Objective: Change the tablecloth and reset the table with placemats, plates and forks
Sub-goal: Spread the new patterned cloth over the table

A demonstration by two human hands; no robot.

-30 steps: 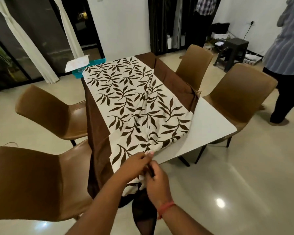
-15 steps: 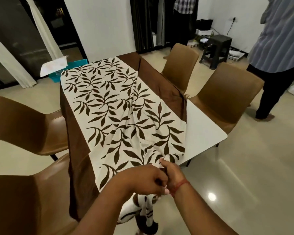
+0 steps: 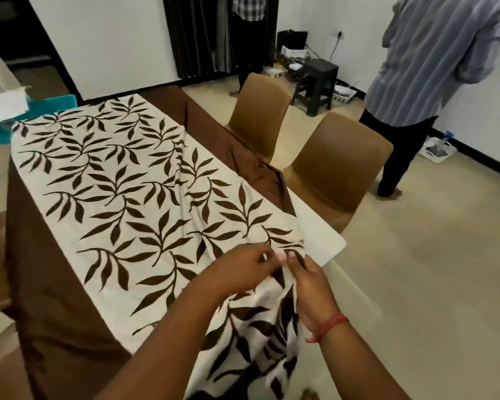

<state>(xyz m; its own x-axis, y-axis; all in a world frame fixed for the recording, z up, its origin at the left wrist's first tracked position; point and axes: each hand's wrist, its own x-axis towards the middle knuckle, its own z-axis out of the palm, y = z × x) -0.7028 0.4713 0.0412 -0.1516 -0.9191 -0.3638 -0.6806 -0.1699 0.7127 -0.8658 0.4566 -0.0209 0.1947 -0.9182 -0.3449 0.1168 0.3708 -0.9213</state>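
A: Pinching, both of them. Left hand point(image 3: 244, 269) and right hand point(image 3: 308, 280) met at the near end of the worktop point(image 3: 319, 226), fingers curled onto a gathered fold of the leaf-print tablecloth point(image 3: 122, 197).

B: Forearm pose?

A: Both forearms came up from the bottom edge of the view and converged. Left wrist was bent, knuckles up. Right palm faced left, with a red thread band point(image 3: 328, 326) at the wrist.

B: Where did the cloth lie?

A: Cream panel with dark leaves ran the length of the worktop, its brown border point(image 3: 55, 298) hanging off the left side and bunched along the right. Near right corner of the white worktop was bare. Cloth below the hands hung off the near end in loose folds, blurred.

B: Surroundings?

A: Two brown chairs point(image 3: 338, 166) stood at the right side. A teal box point(image 3: 51, 103) sat at the far left corner, a white sheet over it. A person in a striped shirt point(image 3: 433, 53) stood on the floor beyond the chairs.
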